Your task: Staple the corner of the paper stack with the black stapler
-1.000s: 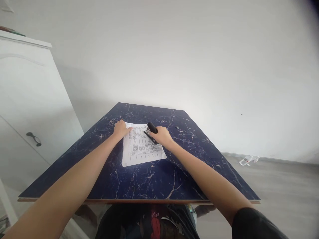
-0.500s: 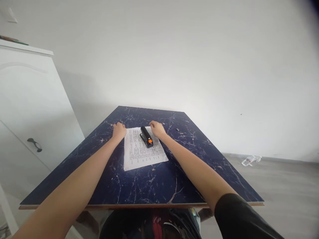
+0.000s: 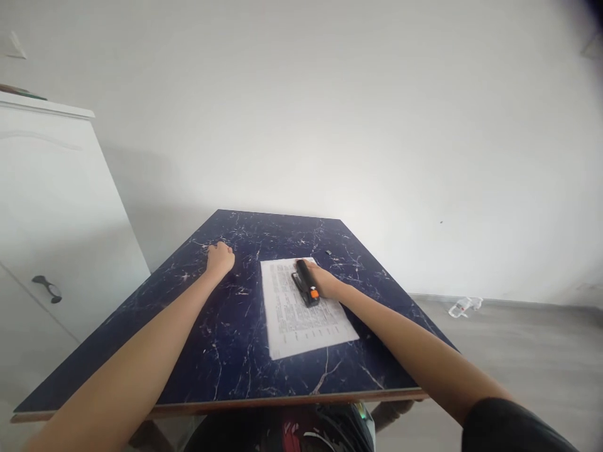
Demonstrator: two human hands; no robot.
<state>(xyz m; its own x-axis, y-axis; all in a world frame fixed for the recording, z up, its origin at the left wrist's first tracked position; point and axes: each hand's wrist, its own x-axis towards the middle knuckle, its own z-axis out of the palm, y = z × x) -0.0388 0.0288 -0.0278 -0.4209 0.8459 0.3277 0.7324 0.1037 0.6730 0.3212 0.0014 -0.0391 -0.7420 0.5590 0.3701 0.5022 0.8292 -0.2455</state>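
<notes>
A black stapler (image 3: 308,285) with an orange patch at its near end lies slantwise over a printed sheet of paper (image 3: 301,342). The white edges suggest more than one sheet, but I cannot tell how many. My right hand (image 3: 324,280) is closed against the stapler's right side on the paper. Its fingers pass behind the stapler and are partly hidden. My left hand (image 3: 220,257) rests on the dark blue marbled table (image 3: 226,351), left of the paper and apart from it. Its fingers are curled in, with nothing visible in them.
A small dark object (image 3: 328,252) lies on the table beyond my right hand. To the left stands a white cabinet (image 3: 61,188) with a dark handle. A clear plastic item (image 3: 465,307) lies on the floor by the wall at the right.
The paper and the stapler have shifted right and a little nearer to me. My right hand has gone from the paper's far corner to the stapler's side. My left hand has come off the paper.
</notes>
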